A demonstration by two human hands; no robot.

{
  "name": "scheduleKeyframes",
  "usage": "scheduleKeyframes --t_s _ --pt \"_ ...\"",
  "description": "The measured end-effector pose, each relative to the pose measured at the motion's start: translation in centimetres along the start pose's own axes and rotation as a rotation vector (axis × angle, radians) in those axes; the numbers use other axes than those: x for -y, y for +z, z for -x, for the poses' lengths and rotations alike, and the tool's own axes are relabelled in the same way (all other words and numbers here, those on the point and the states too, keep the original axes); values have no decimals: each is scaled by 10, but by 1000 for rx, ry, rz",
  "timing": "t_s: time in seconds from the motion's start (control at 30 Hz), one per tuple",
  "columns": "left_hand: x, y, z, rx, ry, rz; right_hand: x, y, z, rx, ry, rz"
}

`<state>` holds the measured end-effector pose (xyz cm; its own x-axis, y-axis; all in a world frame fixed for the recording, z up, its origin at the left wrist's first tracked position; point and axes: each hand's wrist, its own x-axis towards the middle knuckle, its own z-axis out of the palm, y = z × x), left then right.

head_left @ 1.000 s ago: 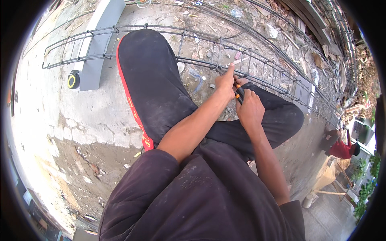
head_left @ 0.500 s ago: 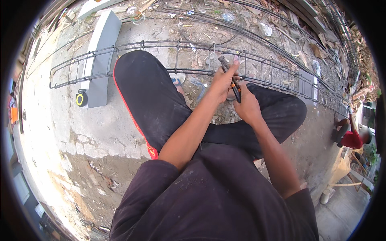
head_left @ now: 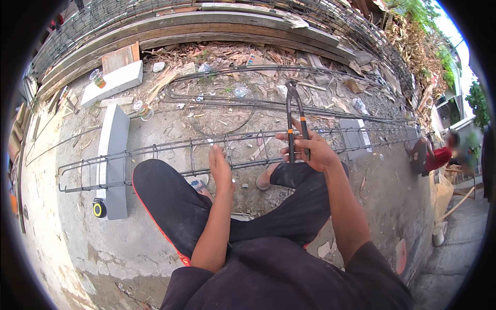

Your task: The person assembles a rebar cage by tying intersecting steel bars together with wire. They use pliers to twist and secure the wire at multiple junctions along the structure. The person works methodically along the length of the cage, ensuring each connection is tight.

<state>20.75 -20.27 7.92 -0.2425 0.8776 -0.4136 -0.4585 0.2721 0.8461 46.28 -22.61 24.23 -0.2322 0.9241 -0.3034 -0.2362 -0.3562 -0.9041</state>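
My right hand (head_left: 316, 150) holds long-handled tying pincers (head_left: 293, 103), with dark jaws and black grips banded in orange. The jaws point away from me and the handles are slightly apart. My left hand (head_left: 221, 168) is apart from the tool, its fingers stretched out beside a long rebar cage (head_left: 191, 155). No tool shows in that hand. The cage of thin steel bars and square ties runs across in front of my bent knees. Its left part lies over a grey block (head_left: 116, 155), its right part by another grey block (head_left: 355, 138).
A yellow-and-black tape measure (head_left: 98, 207) sits at the left block's near end. Beyond the cage are loose rebar rods (head_left: 243, 102), a plastic cup (head_left: 143, 110), wood scraps and stacked timber beams (head_left: 206, 28). A person in a red top (head_left: 438, 159) crouches at the right.
My left hand has come off the pincers and moved left. My right hand has raised the tool, its handles now spread apart. The view has tilted toward the timber.
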Motion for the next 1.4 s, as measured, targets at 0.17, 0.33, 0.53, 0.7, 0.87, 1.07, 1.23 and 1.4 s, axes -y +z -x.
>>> scheduleKeyframes --t_s 0.17,0.33,0.53,0.7,0.87,1.07,1.23,1.4 --pt "-29 1 16 138 -2 -72 -40 17 29 34 75 -65" --pt "-107 -40 59 310 462 -150 -73 2 25 -141 238 71" --pt "-181 -141 117 -254 837 -274 -104 -84 -49 -654 119 1493" --pt "-126 -231 107 -356 591 -409 -146 -93 -70 -365 465 1721" --pt "32 -314 134 -118 -258 -11 -47 -80 15 -573 -416 1149" --pt "143 -354 174 53 -848 -368 -72 -130 117 -1267 -416 808" --pt "129 -347 150 89 -1095 -581 -238 -96 85 -692 477 863" --pt "121 -313 118 68 -1318 -618 -306 -54 30 -99 803 671"
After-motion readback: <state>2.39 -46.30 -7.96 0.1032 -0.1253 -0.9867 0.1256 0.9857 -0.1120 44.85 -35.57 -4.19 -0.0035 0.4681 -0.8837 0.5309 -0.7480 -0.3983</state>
